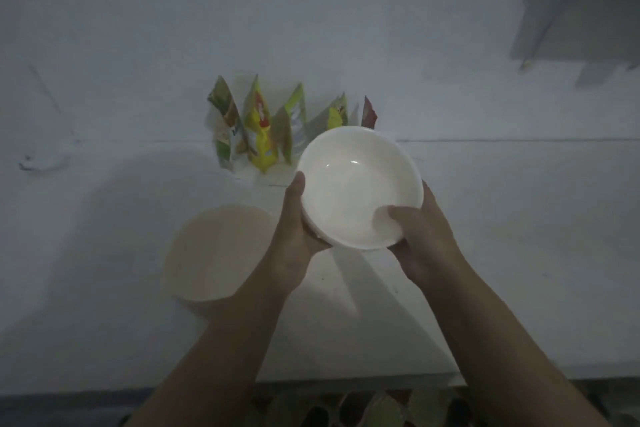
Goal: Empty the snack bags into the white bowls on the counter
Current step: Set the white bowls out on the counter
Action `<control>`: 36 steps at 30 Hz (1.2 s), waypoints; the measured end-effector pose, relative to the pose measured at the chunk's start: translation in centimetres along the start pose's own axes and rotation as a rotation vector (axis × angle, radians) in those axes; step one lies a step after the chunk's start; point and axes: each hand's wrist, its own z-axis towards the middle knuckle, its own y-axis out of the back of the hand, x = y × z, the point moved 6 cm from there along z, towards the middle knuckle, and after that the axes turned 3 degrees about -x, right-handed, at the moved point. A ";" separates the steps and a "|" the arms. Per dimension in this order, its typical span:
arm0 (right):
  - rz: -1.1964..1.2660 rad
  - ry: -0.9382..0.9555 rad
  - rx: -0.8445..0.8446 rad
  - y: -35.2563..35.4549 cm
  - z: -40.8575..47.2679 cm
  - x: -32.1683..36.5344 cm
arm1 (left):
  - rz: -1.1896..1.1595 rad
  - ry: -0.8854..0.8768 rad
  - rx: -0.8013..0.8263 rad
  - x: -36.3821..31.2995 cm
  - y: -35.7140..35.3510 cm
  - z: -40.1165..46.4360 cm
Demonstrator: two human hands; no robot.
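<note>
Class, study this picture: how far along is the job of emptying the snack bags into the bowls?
Barely begun. Done: nothing poured; the held bowl is empty. In hand: the left hand and right hand grip that bowl above the counter. Left: the bags stand unemptied against the wall, and the second bowl sits at the left, seemingly empty.

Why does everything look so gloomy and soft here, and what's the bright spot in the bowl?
Head view: the light is dim, so the counter looks grey and grainy; the white bowl, held by the left hand and right hand, shows a small glare spot; the second bowl lies in shadow; the snack bags look blurred.
</note>
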 end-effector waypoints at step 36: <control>-0.156 -0.456 -0.052 15.7 11.0 -4.3 | -0.051 0.091 -0.545 12.9 -5.6 7.3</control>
